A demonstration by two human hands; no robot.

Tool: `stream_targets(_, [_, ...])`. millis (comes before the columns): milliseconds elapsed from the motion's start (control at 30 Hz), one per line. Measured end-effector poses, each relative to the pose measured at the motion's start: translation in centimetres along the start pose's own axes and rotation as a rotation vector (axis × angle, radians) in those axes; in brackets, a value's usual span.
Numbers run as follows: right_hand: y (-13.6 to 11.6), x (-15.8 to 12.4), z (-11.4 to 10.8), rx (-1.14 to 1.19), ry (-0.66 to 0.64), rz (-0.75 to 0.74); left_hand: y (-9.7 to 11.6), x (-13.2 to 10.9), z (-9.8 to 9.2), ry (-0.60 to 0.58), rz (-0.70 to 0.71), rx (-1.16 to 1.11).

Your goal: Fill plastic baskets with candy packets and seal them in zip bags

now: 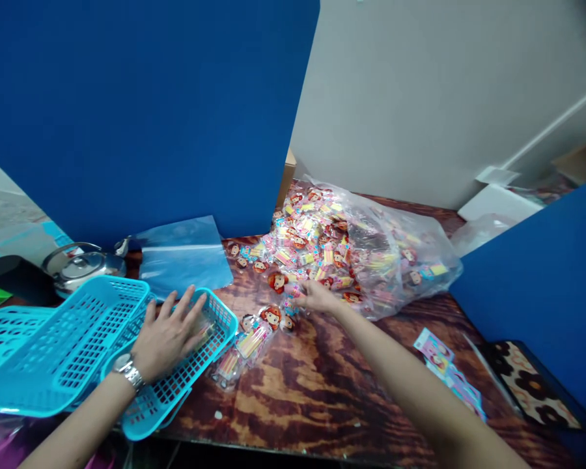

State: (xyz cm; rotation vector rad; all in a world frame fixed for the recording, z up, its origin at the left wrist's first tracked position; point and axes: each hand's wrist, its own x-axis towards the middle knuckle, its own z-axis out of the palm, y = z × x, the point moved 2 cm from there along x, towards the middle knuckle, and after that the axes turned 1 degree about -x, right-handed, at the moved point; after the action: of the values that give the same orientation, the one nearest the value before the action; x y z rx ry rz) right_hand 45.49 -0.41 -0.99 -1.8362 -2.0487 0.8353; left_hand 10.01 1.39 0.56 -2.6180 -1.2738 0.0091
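Note:
My left hand (165,339), with a metal watch on the wrist, lies spread over a light-blue plastic basket (222,312), its fingers stretched out. Beneath it, partly hidden, a small clear packet (206,331) rests in the basket. My right hand (317,297) reaches to the front of the heap, its fingers closed at the edge of a small plastic packet (293,292) printed with a cartoon doll. Several similar packets (252,342) with yellow and pink sticks lie between the hands. Behind them the main heap (312,241) spills from a large clear plastic bag (405,254).
More blue baskets (78,345) overlap at the left, in front of a metal kettle (85,264). A flat clear bag (180,254) lies behind the basket. Printed cards (449,371) and a flower-patterned item (532,381) lie right. Blue partitions (151,111) border the wooden table (312,404).

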Motion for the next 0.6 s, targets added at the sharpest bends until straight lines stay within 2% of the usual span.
stream_targets(100, [-0.2,-0.2,0.8,-0.219,-0.098,-0.141,-0.7,0.1,-0.4,0.019,-0.005,0.005])
stream_targets(200, [0.1,-0.5,0.9,-0.575,-0.266,-0.270,-0.7,-0.6,-3.0,0.124,-0.023,-0.032])
stream_targets(267, [0.4,-1.0,0.9,-0.676,-0.312,-0.315,0.7,-1.8,-5.5,0.246,0.009,-0.135])
stream_targets(333, [0.4,-1.8,1.2,-0.710,-0.304,-0.362,3.5,-3.3,-7.4,0.340,0.113,-0.287])
stream_targets(367, [0.2,-2.4,1.4,-0.716,-0.297,-0.379,5.3,-4.1,-7.7,0.343,0.176,-0.354])
stream_targets(433, [-0.1,-3.8,2.1,-0.706,-0.287,-0.385,9.2,-5.2,-6.6,0.301,0.317,-0.429])
stream_targets(500, [-0.4,-5.3,2.7,-0.667,-0.280,-0.368,12.4,-5.4,-3.7,0.239,0.385,-0.443])
stream_targets(600, [-0.2,-7.6,3.5,-0.591,-0.259,-0.275,14.5,-4.4,1.4,0.165,0.224,-0.401])
